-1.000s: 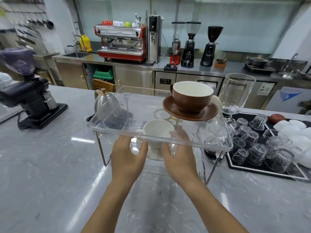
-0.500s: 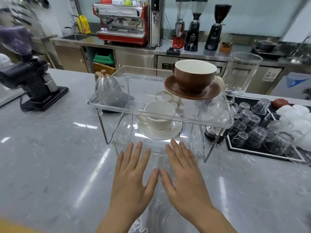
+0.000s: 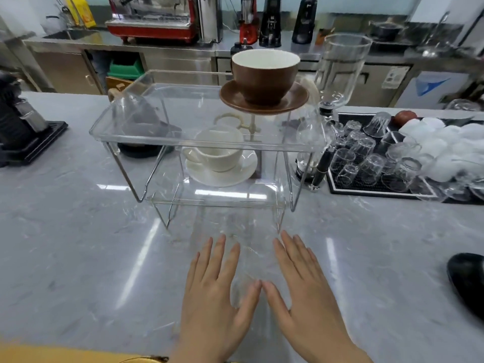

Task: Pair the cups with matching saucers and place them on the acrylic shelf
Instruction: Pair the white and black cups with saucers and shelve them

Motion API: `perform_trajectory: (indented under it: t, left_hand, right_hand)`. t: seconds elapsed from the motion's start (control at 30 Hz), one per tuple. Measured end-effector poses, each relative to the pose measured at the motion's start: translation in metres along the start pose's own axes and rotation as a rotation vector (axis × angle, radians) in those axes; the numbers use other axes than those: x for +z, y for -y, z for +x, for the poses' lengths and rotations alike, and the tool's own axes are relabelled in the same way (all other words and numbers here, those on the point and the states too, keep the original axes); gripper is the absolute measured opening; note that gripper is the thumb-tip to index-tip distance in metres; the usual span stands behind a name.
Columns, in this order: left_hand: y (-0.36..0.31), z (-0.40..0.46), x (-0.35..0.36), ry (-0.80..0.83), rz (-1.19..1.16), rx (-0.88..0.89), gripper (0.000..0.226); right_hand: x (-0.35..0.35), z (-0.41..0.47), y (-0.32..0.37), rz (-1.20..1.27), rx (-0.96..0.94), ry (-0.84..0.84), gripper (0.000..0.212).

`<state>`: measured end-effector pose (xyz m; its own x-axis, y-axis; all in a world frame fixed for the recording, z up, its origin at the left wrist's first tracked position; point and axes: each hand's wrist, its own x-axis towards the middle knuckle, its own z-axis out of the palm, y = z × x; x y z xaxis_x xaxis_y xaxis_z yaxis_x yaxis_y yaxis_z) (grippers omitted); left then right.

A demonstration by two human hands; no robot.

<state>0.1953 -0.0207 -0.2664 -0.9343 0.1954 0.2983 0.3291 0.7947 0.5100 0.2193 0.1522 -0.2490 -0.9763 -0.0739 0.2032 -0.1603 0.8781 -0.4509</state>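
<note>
Writing nowhere legible; sticker on far cabinet too blurred to read. Acrylic shelf on grey counter, two tiers. Brown cup on brown saucer, top tier. White cup on white saucer, lower tier, seen through plastic. Left hand and right hand flat on counter, fingers spread, empty, thumbs touching. Upturned glasses on black mat, count unclear. Dark object at right edge cut off.

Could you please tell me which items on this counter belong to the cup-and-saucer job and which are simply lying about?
Part of the job:
brown cup on brown saucer, upper tier
white cup on white saucer, lower tier
acrylic shelf

Lying about:
upturned glasses on black mat
glass vessel
kettle
</note>
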Motion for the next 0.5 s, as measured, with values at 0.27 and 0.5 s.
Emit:
perform_trajectory:
  t: [0.27,0.5]
  left_hand:
    - [-0.027,-0.013,0.029,0.093,-0.013,0.070,0.069]
    - [-0.055,-0.007,0.047,0.174,-0.017,0.125,0.072]
  right_hand:
    - [-0.005,-0.042,-0.025,-0.060,0.155,-0.027,0.063]
    - [-0.024,-0.062,-0.047,-0.065,0.257,-0.065,0.064]
